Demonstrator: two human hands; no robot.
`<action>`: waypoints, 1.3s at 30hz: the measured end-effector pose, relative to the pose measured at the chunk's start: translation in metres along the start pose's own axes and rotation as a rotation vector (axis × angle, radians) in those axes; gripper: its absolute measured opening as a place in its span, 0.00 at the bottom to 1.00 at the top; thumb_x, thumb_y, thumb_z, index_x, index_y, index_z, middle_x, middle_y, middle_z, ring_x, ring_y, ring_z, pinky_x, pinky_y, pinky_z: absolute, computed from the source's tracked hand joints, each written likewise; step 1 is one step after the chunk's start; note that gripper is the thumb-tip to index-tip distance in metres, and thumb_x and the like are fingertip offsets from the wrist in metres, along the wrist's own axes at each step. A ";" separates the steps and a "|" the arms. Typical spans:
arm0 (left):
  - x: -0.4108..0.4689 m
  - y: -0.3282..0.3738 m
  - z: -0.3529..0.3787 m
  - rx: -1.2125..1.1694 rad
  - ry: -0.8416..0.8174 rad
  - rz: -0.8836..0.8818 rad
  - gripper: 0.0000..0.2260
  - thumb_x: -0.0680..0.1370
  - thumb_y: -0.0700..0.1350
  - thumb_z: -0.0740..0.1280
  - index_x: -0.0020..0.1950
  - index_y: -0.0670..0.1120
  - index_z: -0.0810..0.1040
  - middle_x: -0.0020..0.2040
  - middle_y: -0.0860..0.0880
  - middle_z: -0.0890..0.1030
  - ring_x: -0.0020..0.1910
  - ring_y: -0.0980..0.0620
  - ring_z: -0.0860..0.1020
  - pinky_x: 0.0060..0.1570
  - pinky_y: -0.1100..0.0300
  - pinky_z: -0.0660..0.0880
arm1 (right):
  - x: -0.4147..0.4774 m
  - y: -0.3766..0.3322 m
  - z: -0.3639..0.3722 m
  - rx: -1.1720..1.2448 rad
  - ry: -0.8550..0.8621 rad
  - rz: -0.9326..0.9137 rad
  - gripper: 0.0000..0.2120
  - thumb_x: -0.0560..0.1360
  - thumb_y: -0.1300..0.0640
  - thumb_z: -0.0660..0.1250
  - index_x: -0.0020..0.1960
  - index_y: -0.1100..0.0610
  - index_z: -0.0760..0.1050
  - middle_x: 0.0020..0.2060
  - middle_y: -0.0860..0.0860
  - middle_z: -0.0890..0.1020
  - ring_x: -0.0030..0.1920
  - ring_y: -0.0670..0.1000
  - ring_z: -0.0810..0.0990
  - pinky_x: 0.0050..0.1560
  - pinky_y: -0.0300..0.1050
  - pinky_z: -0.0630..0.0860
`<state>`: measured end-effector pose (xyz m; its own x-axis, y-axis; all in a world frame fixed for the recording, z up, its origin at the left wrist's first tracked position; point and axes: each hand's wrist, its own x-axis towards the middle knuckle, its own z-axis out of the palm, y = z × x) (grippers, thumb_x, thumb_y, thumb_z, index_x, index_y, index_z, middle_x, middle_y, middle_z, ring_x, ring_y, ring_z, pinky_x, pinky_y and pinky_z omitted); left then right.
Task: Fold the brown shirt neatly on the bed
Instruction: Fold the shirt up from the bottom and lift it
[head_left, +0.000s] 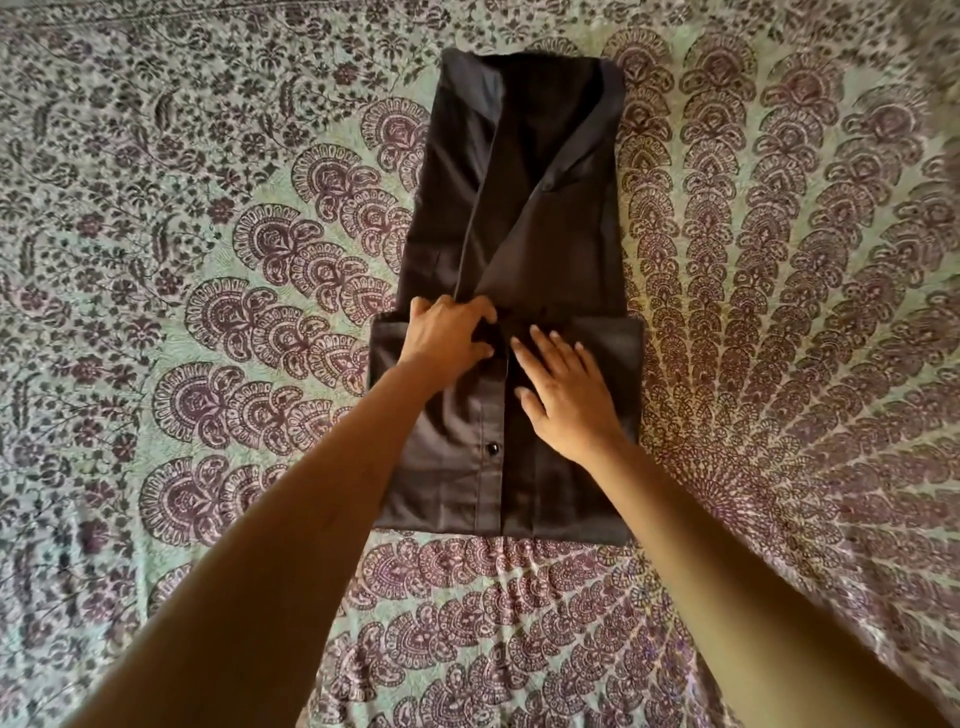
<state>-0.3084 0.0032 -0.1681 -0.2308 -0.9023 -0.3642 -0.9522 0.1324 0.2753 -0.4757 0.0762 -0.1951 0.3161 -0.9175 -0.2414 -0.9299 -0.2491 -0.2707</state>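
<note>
Brown shirt (540, 218): above the button (492, 447) my left hand (447, 332) pinches it; my right hand (566, 400) presses flat, fingers straight. I should tug evenly.

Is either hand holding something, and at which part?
The left hand grips the shirt at its middle fold edge; the right hand lies flat on it.

The shirt (550, 234) is dark brown and plain, with one black button (493, 447). The bed (779, 312) cover is pale green, printed with purple paisley fans and small flowers.
</note>
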 end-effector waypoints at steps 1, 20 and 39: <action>0.002 -0.002 -0.001 -0.044 0.001 -0.039 0.15 0.73 0.52 0.69 0.59 0.54 0.74 0.55 0.48 0.80 0.61 0.47 0.71 0.61 0.51 0.59 | 0.000 0.000 -0.001 -0.015 0.012 0.005 0.25 0.75 0.48 0.53 0.70 0.52 0.65 0.70 0.55 0.67 0.70 0.57 0.66 0.69 0.56 0.61; -0.007 -0.001 0.009 -0.174 0.260 -0.097 0.12 0.71 0.49 0.70 0.54 0.51 0.76 0.57 0.49 0.73 0.59 0.45 0.69 0.61 0.48 0.59 | -0.021 0.027 -0.022 0.169 0.256 -0.012 0.19 0.69 0.62 0.66 0.60 0.57 0.75 0.62 0.54 0.75 0.61 0.54 0.74 0.61 0.51 0.73; -0.118 -0.109 0.016 0.680 -0.050 0.840 0.27 0.70 0.51 0.68 0.68 0.52 0.68 0.65 0.51 0.77 0.62 0.52 0.77 0.69 0.51 0.54 | -0.092 0.071 -0.019 -0.261 -0.240 -0.392 0.56 0.42 0.48 0.82 0.68 0.57 0.68 0.66 0.52 0.71 0.64 0.49 0.72 0.69 0.47 0.47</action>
<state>-0.1811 0.1023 -0.1696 -0.8549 -0.4012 -0.3290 -0.3940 0.9145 -0.0917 -0.5748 0.1369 -0.1743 0.6550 -0.6509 -0.3840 -0.7397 -0.6561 -0.1496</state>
